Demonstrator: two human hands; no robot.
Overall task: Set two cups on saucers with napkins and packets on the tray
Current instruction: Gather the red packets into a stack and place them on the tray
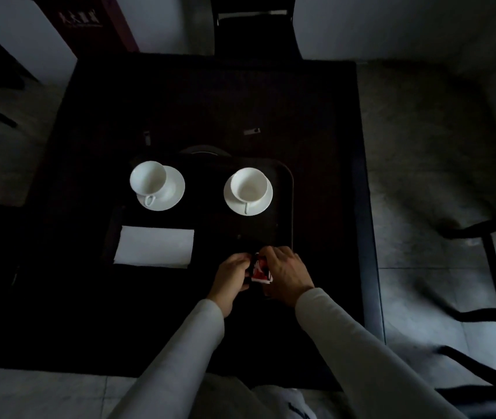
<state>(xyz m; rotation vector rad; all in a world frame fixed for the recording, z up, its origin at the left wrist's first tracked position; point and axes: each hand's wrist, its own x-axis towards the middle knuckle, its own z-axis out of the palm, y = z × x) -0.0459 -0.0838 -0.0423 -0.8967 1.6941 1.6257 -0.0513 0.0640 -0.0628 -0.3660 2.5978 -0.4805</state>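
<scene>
Both hands, left point(232, 272) and right point(286, 269), grasp what seems a red packet point(259, 271); lay it flat beside the napkin point(154, 247).

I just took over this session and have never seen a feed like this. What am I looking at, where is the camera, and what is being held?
There is no machine here. A person works bare-handed, and the single picture comes from a camera on their head, looking down at a dark table. The left grip and right grip are simply the person's hands. Together they pinch a red-and-white packet, perhaps more than one, near the front of a dark tray. Farther back, the left cup stands on the left saucer, and the right cup on the right saucer. Both cups look empty. A white napkin lies flat in front of the left cup. The tray's left edge is too dark to make out.
</scene>
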